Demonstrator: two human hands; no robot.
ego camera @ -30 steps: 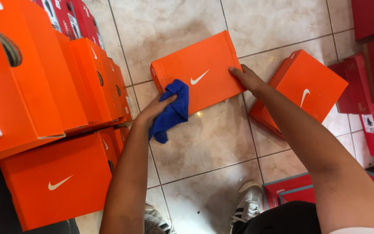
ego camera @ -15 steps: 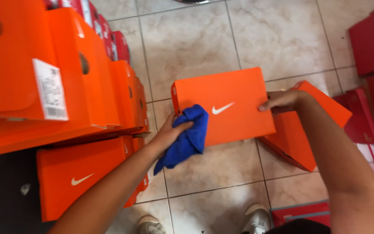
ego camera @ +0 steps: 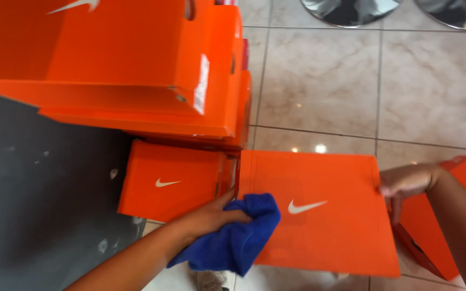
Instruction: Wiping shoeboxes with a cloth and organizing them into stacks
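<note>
Our left hand (ego camera: 211, 215) grips the blue cloth (ego camera: 233, 240), right hand (ego camera: 405, 183) pinches the orange box (ego camera: 319, 210) edge — a hard wipe might skid it loose.

orange box (ego camera: 324, 213) held, orange boxes (ego camera: 136, 70) stacked left

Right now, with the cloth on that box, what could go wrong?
1. The box is gripped only at its right edge by the right hand, so pushing the cloth hard with the left hand may tip or slide it.
2. It sits close to the stack, whose upper boxes overhang; a bump might shift them.
</note>
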